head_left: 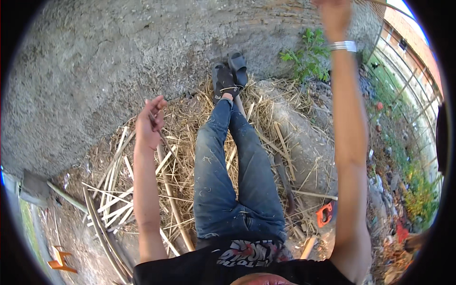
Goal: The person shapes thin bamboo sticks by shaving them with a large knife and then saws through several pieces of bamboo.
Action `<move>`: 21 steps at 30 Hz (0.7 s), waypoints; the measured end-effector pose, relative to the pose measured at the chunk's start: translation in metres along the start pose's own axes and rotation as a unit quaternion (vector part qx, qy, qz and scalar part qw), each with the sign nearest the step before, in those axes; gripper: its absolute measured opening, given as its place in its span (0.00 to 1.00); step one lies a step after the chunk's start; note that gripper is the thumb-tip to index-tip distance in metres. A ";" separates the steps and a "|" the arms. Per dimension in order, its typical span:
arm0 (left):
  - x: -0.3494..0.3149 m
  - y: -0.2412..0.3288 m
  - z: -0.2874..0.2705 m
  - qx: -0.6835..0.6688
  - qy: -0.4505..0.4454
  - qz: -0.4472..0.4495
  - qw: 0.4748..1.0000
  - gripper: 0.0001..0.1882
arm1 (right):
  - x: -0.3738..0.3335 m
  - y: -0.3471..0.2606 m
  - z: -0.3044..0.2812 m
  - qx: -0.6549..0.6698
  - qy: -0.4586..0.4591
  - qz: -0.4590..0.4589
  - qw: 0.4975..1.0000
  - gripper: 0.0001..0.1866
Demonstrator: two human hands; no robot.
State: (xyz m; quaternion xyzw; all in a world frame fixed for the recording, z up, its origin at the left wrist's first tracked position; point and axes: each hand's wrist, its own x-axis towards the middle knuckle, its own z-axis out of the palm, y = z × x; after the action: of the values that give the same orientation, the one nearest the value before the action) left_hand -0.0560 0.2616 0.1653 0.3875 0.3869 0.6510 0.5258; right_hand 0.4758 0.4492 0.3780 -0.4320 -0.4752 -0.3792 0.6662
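Out in front on the left, my left hand is closed loosely, thumb side up. Between its fingers runs a thin dark strip, slanting down toward the straw; whether it is a blade or a sliver of wood does not show. My right hand is raised high at the far right, its fingers smeared by motion and cut off by the upper edge. A silver band circles that wrist. My legs in jeans stretch forward, sprinkled with shavings, and the dark slip-on shoes meet the wall.
A rough grey wall rises ahead. Pale split sticks and long poles lie at left among shavings. An orange-handled saw rests by my right thigh. A green plant grows against the wall; an orange chair stands far left.
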 end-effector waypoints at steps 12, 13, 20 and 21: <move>-0.013 -0.012 -0.008 0.029 0.007 -0.002 1.000 0.18 | -0.150 -0.133 -0.024 0.337 -0.381 0.145 0.849 0.15; -0.012 -0.016 -0.008 0.036 0.014 -0.001 0.999 0.18 | -0.144 -0.126 -0.026 0.334 -0.382 0.146 0.849 0.15; -0.026 -0.042 -0.034 0.039 0.034 -0.029 0.998 0.19 | 0.003 -0.065 -0.043 0.177 -0.504 -0.184 0.825 0.16; -0.017 -0.052 -0.024 0.024 0.023 -0.044 0.998 0.19 | 0.051 -0.020 -0.060 0.123 -0.454 -0.285 0.835 0.17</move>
State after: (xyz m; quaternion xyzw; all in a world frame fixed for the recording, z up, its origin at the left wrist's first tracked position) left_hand -0.0552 0.2504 0.1071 0.3675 0.4310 0.6261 0.5359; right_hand 0.4890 0.3818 0.4210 -0.3157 -0.8690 -0.2520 0.2857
